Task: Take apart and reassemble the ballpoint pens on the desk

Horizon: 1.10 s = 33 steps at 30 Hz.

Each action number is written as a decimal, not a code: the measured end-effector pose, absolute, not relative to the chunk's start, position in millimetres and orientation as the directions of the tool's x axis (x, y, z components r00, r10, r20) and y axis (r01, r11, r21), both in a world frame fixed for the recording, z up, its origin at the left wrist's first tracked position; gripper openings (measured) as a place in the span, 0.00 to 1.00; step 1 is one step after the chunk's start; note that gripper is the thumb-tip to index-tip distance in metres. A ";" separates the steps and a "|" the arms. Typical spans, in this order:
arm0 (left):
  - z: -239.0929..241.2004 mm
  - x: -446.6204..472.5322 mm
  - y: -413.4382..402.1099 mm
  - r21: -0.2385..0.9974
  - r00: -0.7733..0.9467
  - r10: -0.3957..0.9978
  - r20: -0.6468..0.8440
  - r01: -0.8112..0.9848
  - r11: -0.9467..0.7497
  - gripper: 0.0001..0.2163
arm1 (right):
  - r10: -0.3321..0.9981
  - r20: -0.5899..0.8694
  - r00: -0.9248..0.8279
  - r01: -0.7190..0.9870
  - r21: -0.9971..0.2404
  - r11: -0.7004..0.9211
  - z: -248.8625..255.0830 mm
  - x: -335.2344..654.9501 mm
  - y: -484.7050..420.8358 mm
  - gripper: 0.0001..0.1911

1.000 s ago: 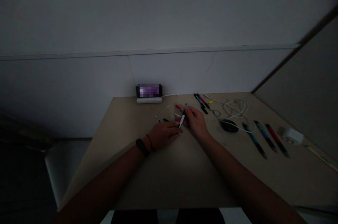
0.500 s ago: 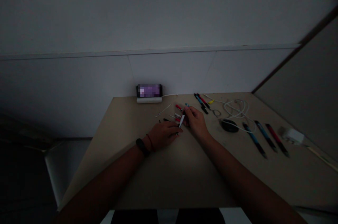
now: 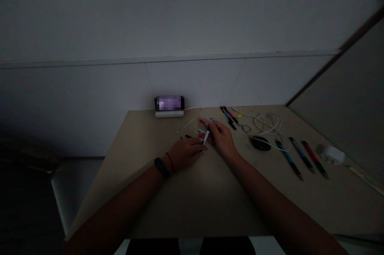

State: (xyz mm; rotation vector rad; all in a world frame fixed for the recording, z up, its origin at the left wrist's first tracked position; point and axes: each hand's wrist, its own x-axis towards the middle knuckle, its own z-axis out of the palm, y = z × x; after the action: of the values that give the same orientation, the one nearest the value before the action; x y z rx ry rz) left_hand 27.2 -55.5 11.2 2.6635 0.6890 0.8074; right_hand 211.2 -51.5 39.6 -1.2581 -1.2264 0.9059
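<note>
Between my two hands is a pen (image 3: 206,137) with a pale barrel, dark parts and a blue end. My left hand (image 3: 186,153) is closed on its lower end, near the tabletop. The upper part is pinched in my right hand (image 3: 221,137), and the blue tip pokes out above those fingers. Just beyond my hands lie a small red pen part (image 3: 202,121), a dark piece (image 3: 189,136) and a thin white stick-like piece (image 3: 185,125). More red and white bits lie partly hidden behind my fingers. The light is dim, so fine detail is lost.
A phone (image 3: 169,103) stands on a white base at the table's back. To the right lie a black mouse (image 3: 260,143), a coiled white cable (image 3: 271,125), scissors (image 3: 245,128), several blue and red pens (image 3: 315,159) and a white charger (image 3: 334,155). A wall borders the table.
Both hands keep nearly the same place and grip on the pen, with only a very slight shift. The things on the table have not moved.
</note>
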 end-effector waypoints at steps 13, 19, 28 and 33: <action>12.2 27.0 -54.7 0.389 0.669 0.579 0.466 0.433 -0.813 0.12 | 0.974 0.224 0.024 0.254 -0.944 0.210 30.0 205.9 -53.8 0.24; 13.1 27.4 -54.6 0.394 0.635 0.614 0.469 0.471 -0.789 0.11 | 0.966 0.256 -0.013 0.289 -0.924 0.249 30.7 205.6 -55.3 0.22; 12.9 25.9 -55.1 0.478 0.586 0.650 0.484 0.446 -0.757 0.15 | 0.852 0.253 0.459 0.078 -0.966 0.245 39.7 240.9 -36.7 0.23; 10.3 26.3 -52.0 0.401 0.630 0.591 0.504 0.435 -0.806 0.08 | 0.725 0.313 0.613 0.135 -0.946 0.294 29.0 258.3 -25.6 0.25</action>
State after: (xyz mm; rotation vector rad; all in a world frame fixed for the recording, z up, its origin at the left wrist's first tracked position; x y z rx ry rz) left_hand 26.3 -52.0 10.3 2.6118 0.8376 0.9361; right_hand 258.3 -25.6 29.0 -1.2360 -0.8598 0.4650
